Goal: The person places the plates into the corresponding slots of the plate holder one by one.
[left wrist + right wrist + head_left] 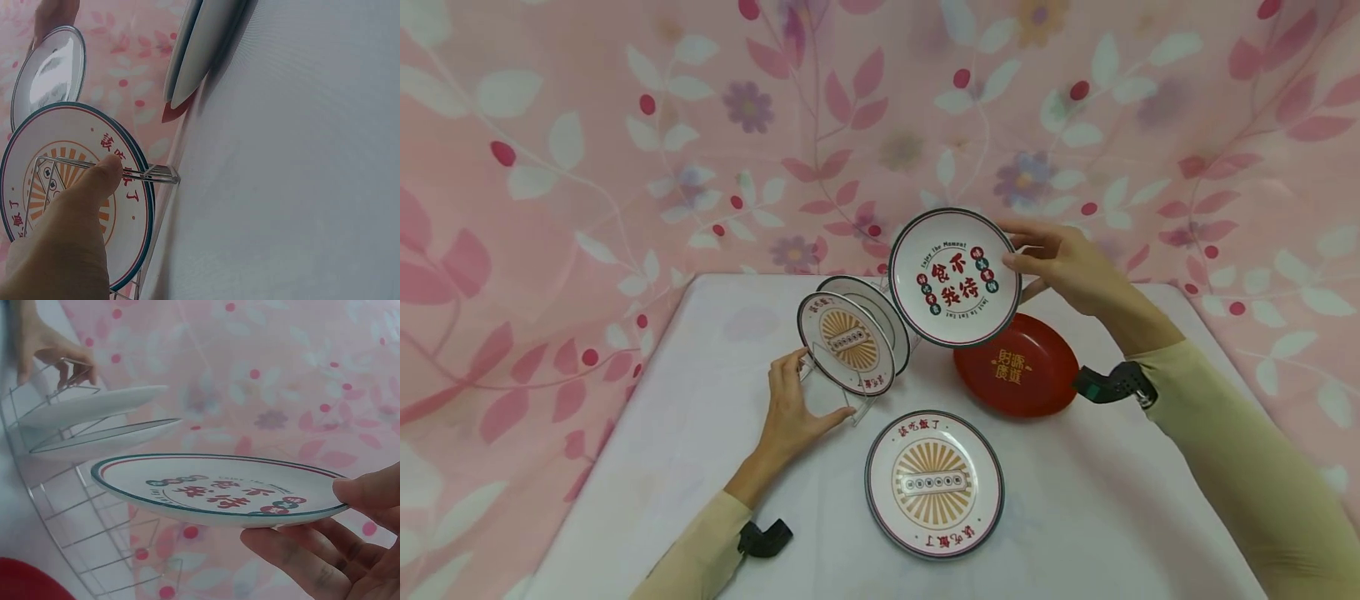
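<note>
My right hand (1067, 267) pinches the rim of a white plate (955, 279) with red and dark lettering, thumb on top and fingers beneath in the right wrist view. The plate is raised beside a wire dish rack (164, 175). Two plates stand on edge in the rack: a sunburst-patterned one (847, 342) in front and another (112, 436) behind it. At the rack's near end, my left hand (793, 417) grips the wire frame, its thumb across a wire in the left wrist view.
A red plate (1015, 375) with gold characters lies on the white-covered table (700, 417), below the raised plate. Closer to me lies a sunburst-patterned plate (934, 483). Behind the table hangs a pink floral cloth (880, 125).
</note>
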Demonstrator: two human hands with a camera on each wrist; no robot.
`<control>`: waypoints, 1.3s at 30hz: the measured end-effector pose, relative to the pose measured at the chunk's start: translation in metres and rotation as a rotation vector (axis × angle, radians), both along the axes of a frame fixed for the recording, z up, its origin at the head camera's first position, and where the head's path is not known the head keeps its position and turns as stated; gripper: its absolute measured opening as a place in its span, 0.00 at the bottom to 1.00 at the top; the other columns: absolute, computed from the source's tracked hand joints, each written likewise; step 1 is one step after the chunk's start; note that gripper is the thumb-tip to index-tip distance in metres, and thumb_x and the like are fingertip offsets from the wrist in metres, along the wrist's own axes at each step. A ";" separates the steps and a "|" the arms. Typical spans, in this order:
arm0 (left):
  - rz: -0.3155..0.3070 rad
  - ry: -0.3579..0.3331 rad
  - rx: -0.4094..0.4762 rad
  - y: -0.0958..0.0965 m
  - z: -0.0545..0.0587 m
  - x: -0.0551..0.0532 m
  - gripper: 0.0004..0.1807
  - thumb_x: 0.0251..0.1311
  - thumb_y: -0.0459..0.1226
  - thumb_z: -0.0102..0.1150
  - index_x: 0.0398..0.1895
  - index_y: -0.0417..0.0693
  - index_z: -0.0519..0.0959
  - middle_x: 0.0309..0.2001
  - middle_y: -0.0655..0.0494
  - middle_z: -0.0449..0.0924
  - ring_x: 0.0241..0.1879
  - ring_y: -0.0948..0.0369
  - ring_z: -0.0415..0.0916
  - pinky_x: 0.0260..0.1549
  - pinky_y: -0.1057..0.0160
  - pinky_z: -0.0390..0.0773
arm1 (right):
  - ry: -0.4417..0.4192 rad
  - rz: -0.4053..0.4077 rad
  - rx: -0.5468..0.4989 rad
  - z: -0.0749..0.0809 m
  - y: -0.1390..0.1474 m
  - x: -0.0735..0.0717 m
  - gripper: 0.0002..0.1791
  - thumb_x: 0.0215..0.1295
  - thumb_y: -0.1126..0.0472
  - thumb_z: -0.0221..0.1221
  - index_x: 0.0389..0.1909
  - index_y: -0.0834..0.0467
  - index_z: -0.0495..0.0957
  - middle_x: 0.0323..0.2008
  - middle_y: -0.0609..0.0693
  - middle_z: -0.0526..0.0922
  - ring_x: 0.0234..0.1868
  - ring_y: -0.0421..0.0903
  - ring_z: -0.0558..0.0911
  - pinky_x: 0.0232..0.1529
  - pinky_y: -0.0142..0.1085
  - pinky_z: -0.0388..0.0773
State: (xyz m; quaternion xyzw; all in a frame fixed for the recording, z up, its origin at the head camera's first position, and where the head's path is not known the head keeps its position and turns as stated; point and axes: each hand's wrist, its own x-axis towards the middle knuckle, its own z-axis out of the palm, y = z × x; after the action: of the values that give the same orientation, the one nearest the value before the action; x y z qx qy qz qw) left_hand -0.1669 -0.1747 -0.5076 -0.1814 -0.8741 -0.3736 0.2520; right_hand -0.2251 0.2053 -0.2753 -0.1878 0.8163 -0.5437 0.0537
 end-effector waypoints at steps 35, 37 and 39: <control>0.000 0.019 -0.005 0.000 -0.002 -0.002 0.65 0.30 0.57 0.80 0.70 0.35 0.56 0.59 0.40 0.59 0.59 0.48 0.59 0.60 0.52 0.65 | 0.020 0.116 0.090 -0.065 -0.073 -0.035 0.27 0.67 0.67 0.60 0.67 0.54 0.71 0.52 0.63 0.78 0.39 0.55 0.81 0.27 0.43 0.84; -0.004 0.021 -0.005 0.000 -0.002 -0.002 0.65 0.30 0.57 0.80 0.70 0.34 0.57 0.59 0.40 0.59 0.59 0.48 0.59 0.60 0.52 0.65 | 0.023 0.135 0.102 -0.069 -0.075 -0.036 0.27 0.67 0.66 0.59 0.67 0.54 0.71 0.51 0.63 0.78 0.39 0.58 0.80 0.27 0.43 0.84; -0.005 0.024 -0.007 0.000 -0.002 -0.002 0.66 0.30 0.57 0.81 0.70 0.34 0.57 0.59 0.40 0.59 0.59 0.48 0.59 0.60 0.52 0.65 | 0.016 0.146 0.099 -0.072 -0.077 -0.037 0.27 0.67 0.67 0.59 0.67 0.53 0.71 0.52 0.63 0.78 0.40 0.60 0.80 0.27 0.43 0.84</control>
State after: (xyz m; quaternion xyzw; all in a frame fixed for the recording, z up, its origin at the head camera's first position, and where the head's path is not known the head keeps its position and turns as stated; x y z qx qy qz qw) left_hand -0.1692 -0.1742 -0.5093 -0.1889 -0.8720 -0.3688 0.2607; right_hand -0.2619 0.1282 -0.3477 -0.2485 0.8266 -0.4958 0.0958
